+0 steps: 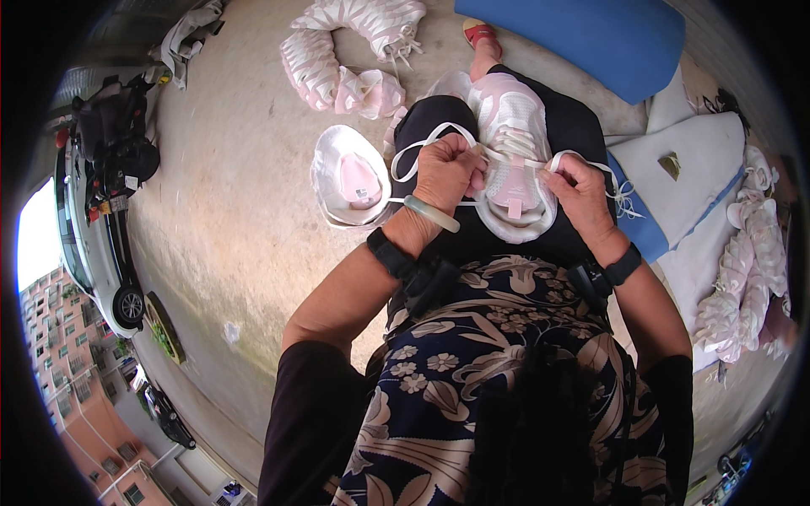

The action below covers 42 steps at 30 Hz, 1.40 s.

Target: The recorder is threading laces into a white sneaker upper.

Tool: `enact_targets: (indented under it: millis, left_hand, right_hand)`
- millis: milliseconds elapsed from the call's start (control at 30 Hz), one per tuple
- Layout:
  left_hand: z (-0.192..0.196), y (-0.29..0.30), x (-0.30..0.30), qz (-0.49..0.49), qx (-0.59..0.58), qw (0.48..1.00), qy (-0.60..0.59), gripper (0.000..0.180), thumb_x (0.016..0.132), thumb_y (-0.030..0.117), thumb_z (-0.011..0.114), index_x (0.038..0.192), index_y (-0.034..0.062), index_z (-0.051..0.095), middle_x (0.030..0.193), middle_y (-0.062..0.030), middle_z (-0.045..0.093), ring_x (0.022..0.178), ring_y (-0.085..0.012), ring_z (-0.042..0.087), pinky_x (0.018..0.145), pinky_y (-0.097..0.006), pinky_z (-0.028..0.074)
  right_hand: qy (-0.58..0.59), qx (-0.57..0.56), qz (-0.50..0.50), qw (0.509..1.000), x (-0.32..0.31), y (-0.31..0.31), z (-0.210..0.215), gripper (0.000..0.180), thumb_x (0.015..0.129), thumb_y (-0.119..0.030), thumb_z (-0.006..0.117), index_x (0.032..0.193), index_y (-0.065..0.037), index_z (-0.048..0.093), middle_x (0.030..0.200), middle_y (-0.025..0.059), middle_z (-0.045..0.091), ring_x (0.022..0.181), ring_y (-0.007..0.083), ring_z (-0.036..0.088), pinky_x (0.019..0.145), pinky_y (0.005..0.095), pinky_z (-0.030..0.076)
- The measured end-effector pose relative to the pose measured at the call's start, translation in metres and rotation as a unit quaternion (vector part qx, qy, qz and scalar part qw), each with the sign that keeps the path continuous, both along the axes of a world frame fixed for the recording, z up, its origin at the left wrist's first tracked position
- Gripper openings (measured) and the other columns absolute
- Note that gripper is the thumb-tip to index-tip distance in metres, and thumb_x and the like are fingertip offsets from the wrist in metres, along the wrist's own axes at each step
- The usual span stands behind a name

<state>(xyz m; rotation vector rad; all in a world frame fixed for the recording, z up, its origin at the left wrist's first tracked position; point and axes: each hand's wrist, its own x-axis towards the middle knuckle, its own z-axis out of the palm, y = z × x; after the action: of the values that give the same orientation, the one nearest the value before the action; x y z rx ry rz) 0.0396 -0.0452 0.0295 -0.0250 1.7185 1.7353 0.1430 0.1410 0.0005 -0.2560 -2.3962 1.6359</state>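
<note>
Your lap (578, 126), in dark trousers, carries a pink-and-white shoe (510, 169), toe end away from you. Around you, a stained, pale concrete floor (228, 169) bears a curved row of laced pink-and-white shoes (312, 67) ahead to your left, and a single open shoe (325, 177) with a pink insole beside your left knee. To your right are pale sheets (688, 143) with a small brown scrap (669, 165) on them.

fingers (474, 160) pinching lace (525, 161), white shoe (513, 192) on lap (582, 122)

Shoe (516, 209) on lap (434, 120), second shoe (359, 181) left, apparently shoes (742, 270) far right
</note>
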Motion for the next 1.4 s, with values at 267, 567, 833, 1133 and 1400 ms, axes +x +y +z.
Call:
enact_targets:
  millis: [267, 567, 833, 1133, 1400]
  left_hand:
    - [-0.017, -0.001, 0.004, -0.033, -0.085, 0.979, 0.181, 0.013, 0.081, 0.006, 0.056, 0.069, 0.0013, 0.056, 0.057, -0.0025, 0.057, 0.048, -0.0080, 0.052, 0.041, -0.022, 0.038]
    - [-0.020, 0.005, -0.007, -0.090, -0.207, 0.925, 0.306, 0.011, 0.068, 0.007, 0.064, 0.072, 0.0002, 0.057, 0.059, -0.0170, 0.056, 0.058, -0.0340, 0.057, 0.057, -0.040, 0.046]
    - [-0.002, -0.006, 0.016, -0.100, -0.163, 0.854, 0.485, 0.029, 0.068, 0.012, 0.072, 0.087, 0.0017, 0.053, 0.068, -0.0091, 0.056, 0.051, -0.0219, 0.054, 0.050, -0.031, 0.044]
    - [0.000, -0.008, 0.021, -0.157, -0.289, 0.798, 0.505, 0.025, 0.071, 0.017, 0.063, 0.088, -0.0001, 0.058, 0.076, -0.0188, 0.060, 0.068, -0.0356, 0.060, 0.060, -0.041, 0.048]
    - [-0.007, -0.014, 0.016, -0.121, -0.193, 0.833, 0.505, 0.016, 0.072, 0.009, 0.056, 0.084, -0.0012, 0.058, 0.074, -0.0210, 0.059, 0.069, -0.0377, 0.059, 0.061, -0.043, 0.047]
  right_hand:
    - [0.003, 0.018, -0.001, 1.000, -0.001, 0.000, 0.002, 0.016, 0.074, -0.005, 0.066, 0.071, 0.002, 0.051, 0.060, 0.0068, 0.048, 0.051, 0.0121, 0.044, 0.049, 0.0253, 0.038]
    - [-0.122, 0.175, 0.002, 0.977, -0.002, 0.010, 0.027, 0.026, 0.074, -0.022, 0.068, 0.061, -0.002, 0.057, 0.048, 0.0108, 0.050, 0.040, 0.0250, 0.046, 0.043, 0.0340, 0.038]
    - [0.044, 0.163, 0.078, 0.983, -0.019, -0.027, 0.041, 0.007, 0.075, -0.008, 0.058, 0.079, -0.004, 0.061, 0.075, 0.0112, 0.059, 0.067, 0.0304, 0.058, 0.058, 0.0362, 0.046]
    - [-0.020, 0.277, 0.074, 0.958, -0.033, -0.048, 0.031, 0.009, 0.075, -0.015, 0.058, 0.079, -0.008, 0.061, 0.076, 0.0092, 0.057, 0.074, 0.0293, 0.058, 0.065, 0.0393, 0.047]
    - [-0.030, 0.234, 0.110, 0.966, -0.039, -0.045, 0.027, 0.009, 0.074, -0.017, 0.061, 0.077, -0.009, 0.059, 0.076, 0.0081, 0.057, 0.074, 0.0290, 0.058, 0.064, 0.0393, 0.047]
